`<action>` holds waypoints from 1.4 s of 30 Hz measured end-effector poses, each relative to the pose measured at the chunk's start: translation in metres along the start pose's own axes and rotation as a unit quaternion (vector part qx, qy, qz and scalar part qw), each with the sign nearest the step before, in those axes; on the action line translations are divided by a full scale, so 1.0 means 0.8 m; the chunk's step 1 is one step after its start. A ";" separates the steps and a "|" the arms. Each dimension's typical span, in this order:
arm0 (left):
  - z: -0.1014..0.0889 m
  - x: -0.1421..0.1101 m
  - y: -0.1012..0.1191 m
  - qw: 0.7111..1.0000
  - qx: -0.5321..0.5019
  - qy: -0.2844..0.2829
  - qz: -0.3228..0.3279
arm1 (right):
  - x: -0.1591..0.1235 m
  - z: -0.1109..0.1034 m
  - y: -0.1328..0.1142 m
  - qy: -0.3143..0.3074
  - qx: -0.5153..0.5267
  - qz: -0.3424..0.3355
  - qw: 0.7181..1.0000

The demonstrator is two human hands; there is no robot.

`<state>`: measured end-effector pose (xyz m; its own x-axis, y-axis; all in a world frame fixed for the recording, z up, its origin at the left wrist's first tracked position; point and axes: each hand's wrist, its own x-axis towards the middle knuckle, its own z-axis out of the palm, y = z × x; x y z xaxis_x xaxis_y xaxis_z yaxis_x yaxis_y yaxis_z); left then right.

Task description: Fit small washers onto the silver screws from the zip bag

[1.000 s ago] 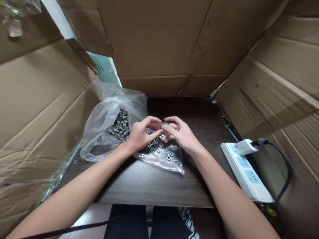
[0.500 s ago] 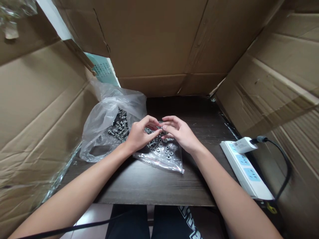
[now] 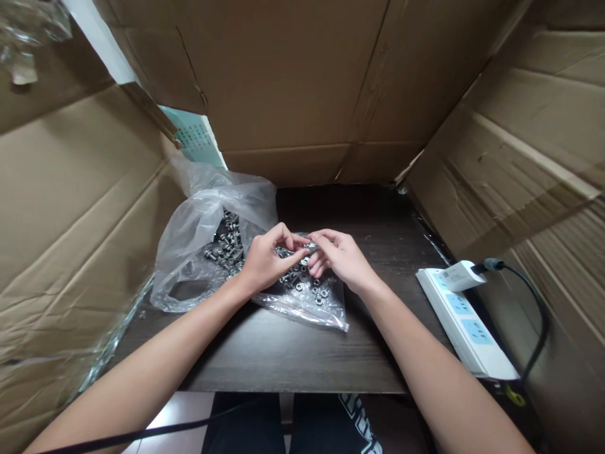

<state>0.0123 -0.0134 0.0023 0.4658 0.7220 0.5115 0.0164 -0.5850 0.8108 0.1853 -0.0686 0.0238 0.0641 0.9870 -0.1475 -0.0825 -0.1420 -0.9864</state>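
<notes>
Near the center of the frame, a person's left hand (image 3: 265, 261) and right hand (image 3: 344, 260) met fingertip to fingertip, both curled in a close pinch on a small metal piece (image 3: 311, 246), its exact shape too tiny to tell. Just below them, a clear zip bag (image 3: 307, 315) lay on the dark desk (image 3: 293, 366) with loose nuts (image 3: 319, 294) on it, while left of center a crumpled plastic bag (image 3: 177, 236) held metal bolts (image 3: 229, 244).

Dim overall, back cardboard (image 3: 293, 82) in shadow. Glare on floor (image 3: 174, 407), soft sheen on tabletop (image 3: 293, 366). Wide-angle stretch toward edges; nuts (image 3: 324, 293) look slightly soft.
</notes>
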 end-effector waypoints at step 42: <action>0.006 0.000 -0.004 0.997 -0.063 0.011 -0.047 | 0.002 0.000 0.000 -0.001 0.034 -0.024 0.999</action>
<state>0.0165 -0.0135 -0.0016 0.4472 0.7801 0.4376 -0.0528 -0.4653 0.8836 0.1854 -0.0673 0.0232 0.0668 0.9928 -0.0993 -0.1477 -0.0886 -0.9850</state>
